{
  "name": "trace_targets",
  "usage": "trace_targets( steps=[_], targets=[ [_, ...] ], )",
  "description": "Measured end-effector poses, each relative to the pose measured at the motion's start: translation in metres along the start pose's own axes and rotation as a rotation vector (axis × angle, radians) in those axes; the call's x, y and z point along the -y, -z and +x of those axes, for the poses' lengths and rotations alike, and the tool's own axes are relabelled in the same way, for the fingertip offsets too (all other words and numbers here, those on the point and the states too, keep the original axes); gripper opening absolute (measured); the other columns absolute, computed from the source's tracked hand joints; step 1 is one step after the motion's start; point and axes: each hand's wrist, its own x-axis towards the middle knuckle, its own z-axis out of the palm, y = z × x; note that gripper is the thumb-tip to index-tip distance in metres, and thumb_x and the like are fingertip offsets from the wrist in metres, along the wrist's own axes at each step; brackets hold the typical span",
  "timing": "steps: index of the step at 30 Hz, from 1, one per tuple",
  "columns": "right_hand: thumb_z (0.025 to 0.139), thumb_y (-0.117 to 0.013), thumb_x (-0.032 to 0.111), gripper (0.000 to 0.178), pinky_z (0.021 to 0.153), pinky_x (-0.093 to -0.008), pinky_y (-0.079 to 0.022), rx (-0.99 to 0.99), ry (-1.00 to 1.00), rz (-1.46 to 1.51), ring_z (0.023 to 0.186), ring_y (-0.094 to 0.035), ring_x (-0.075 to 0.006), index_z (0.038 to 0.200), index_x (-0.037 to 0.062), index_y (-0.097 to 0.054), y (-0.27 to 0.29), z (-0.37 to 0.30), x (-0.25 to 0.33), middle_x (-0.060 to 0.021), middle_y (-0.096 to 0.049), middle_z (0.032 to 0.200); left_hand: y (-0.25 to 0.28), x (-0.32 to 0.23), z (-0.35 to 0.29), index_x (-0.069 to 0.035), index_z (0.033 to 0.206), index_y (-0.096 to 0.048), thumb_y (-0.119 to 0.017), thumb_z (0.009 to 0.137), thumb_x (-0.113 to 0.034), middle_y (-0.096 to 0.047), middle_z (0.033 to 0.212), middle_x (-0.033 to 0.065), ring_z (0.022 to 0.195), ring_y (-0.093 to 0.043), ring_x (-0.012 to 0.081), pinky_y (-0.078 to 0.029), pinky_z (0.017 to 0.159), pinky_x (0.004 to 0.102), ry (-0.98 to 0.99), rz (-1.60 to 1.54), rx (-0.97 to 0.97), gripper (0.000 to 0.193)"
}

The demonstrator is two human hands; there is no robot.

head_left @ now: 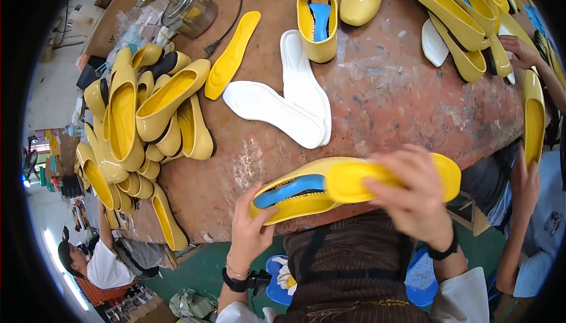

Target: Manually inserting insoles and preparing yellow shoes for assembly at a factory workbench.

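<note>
My left hand (250, 228) grips the heel end of a yellow shoe (289, 214) at the table's near edge. Inside that shoe a blue strip shows along the bottom, with stitching around it. My right hand (410, 190), slightly blurred, is closed on a bright yellow insole (348, 181), whose one end overlaps the shoe's opening. Beyond them lie two white insoles (274, 113), partly overlapping, and a loose yellow insole (233, 54). A yellow shoe (318, 46) with a blue strip inside stands at the far middle, beside another yellow shoe (356, 13).
Many yellow shoes are heaped at the left (127, 128) and far right (445, 13). A metal can (191, 13) stands at the back left near a cable (227, 31). A person at the right (536, 205) handles a shoe; another person (106, 264) is at the left.
</note>
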Motion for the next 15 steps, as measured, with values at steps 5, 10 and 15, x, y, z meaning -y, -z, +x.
trace_targets(
  steps=[5, 10, 15],
  targets=[
    [0.072, -0.072, 0.011, 0.029, 0.102, -0.0445, -0.043, 0.177, 0.142, 0.14, 0.111, -0.059, -0.0245, 0.101, 0.0099, -0.074, -0.088, 0.017, 0.031, -0.008, -0.065, 0.118, -0.036, 0.023, -0.009, -0.009, 0.153, -0.019, -0.089, 0.071, -0.039, -0.03, 0.153, 0.0276, 0.141, -0.034, 0.043, -0.029, 0.116, 0.0547, -0.08, -0.214, -0.284, 0.112],
    [0.072, -0.069, 0.013, 0.03, 0.106, -0.0401, -0.041, 0.224, 0.102, 0.24, 0.112, -0.058, -0.0256, 0.099, 0.0012, -0.073, -0.131, 0.03, 0.038, -0.0124, -0.065, 0.119, -0.058, 0.028, -0.015, -0.012, 0.157, -0.006, -0.091, 0.066, -0.047, -0.024, 0.155, 0.029, 0.142, -0.033, 0.0425, -0.029, 0.116, 0.0542, 0.007, -0.433, -0.37, 0.129],
    [0.071, -0.067, 0.01, 0.031, 0.104, -0.039, -0.044, 0.217, 0.087, 0.241, 0.114, -0.059, -0.0285, 0.098, -0.0036, -0.072, -0.143, 0.036, 0.043, -0.0164, -0.066, 0.118, -0.059, 0.031, -0.015, -0.02, 0.157, 0.012, -0.092, 0.065, -0.047, -0.019, 0.156, 0.0306, 0.142, -0.031, 0.045, -0.03, 0.114, 0.056, -0.043, -0.486, -0.36, 0.142]
  ],
)
